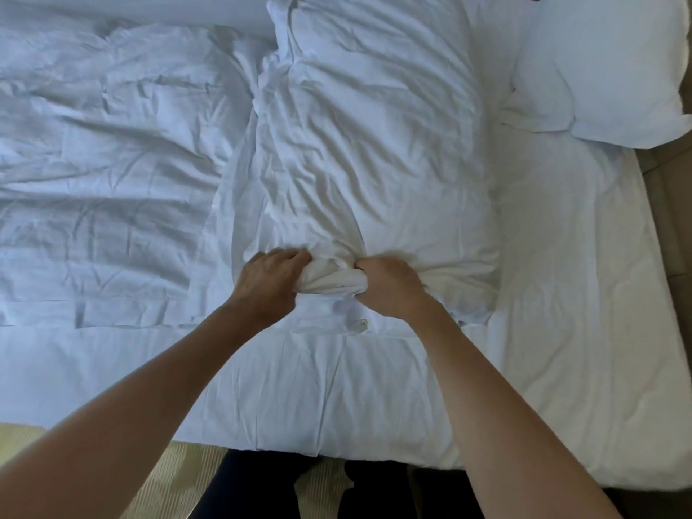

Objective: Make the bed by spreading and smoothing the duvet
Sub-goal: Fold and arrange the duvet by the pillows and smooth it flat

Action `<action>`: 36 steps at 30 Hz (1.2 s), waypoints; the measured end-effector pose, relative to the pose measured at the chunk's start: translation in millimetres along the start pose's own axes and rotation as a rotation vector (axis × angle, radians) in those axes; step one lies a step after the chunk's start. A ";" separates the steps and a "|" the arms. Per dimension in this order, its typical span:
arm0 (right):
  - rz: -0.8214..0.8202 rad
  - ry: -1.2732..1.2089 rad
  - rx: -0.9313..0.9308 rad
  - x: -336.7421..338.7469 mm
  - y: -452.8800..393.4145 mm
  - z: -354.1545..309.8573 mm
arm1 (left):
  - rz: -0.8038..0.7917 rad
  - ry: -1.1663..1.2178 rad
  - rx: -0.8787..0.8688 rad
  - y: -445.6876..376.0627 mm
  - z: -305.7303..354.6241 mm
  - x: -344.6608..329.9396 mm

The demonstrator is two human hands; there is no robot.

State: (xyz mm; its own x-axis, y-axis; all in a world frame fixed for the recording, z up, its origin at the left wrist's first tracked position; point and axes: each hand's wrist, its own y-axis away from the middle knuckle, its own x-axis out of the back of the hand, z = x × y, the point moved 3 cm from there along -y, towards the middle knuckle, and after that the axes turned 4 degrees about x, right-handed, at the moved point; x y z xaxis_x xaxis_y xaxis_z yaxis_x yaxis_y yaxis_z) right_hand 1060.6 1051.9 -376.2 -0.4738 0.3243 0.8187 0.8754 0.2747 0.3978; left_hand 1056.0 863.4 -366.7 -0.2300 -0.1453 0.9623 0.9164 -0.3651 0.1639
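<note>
A white, creased duvet point(359, 144) lies bunched in a long heap across the middle of the bed point(561, 294). Its near end is gathered into a thick roll. My left hand point(267, 280) grips that roll from the left, fingers curled into the fabric. My right hand point(389, 284) grips the same roll from the right, a hand's width away. Both arms reach in from the bottom of the view. More wrinkled duvet or sheet point(93, 174) spreads flat over the left half of the bed.
A white pillow point(606, 65) lies at the far right corner of the bed. The mattress's near edge point(299, 447) runs just in front of my legs. Carpet point(176, 477) shows below it, and brown floor point(670, 226) shows past the right edge.
</note>
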 end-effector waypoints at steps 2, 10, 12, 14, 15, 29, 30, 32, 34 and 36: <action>-0.038 -0.098 -0.049 14.9 13.5 6.6 | -0.009 0.025 0.063 6.0 18.5 16.5; 0.033 -0.181 0.048 -50.8 36.6 0.4 | -0.320 -0.045 0.358 26.7 0.7 -24.1; 0.068 -0.343 0.018 -60.1 37.3 7.6 | -0.417 -0.111 0.385 21.7 -6.6 -29.0; 0.129 -0.542 -0.013 -49.4 39.5 17.6 | -0.490 -0.208 0.354 18.4 -4.3 -19.5; 0.177 -0.643 -0.017 -41.1 41.1 21.4 | -0.508 -0.227 0.352 17.3 -1.0 -10.5; -0.203 0.000 -0.305 25.3 -35.5 110.8 | -0.264 -0.052 0.300 -86.6 37.9 -57.2; -0.258 -0.010 -0.274 24.8 -38.7 113.1 | -0.340 -0.084 0.316 -86.0 29.7 -61.8; -0.204 -0.068 -0.228 39.5 -48.3 117.3 | -0.463 -0.149 0.333 -95.7 27.4 -50.0; 0.002 -0.117 -0.220 64.4 -59.9 122.3 | -0.475 -0.159 0.350 -118.2 36.8 -25.1; 0.206 -0.110 -0.183 88.5 -73.2 128.4 | -0.304 -0.113 0.361 -147.5 50.3 1.1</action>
State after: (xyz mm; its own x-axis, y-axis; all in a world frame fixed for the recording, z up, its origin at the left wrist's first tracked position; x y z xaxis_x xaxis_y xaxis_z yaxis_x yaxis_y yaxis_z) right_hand 942.3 1176.8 -386.0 -0.2827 0.4550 0.8444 0.9523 0.0279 0.3038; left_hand 937.1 963.3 -378.9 -0.4861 0.0264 0.8735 0.8730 -0.0305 0.4868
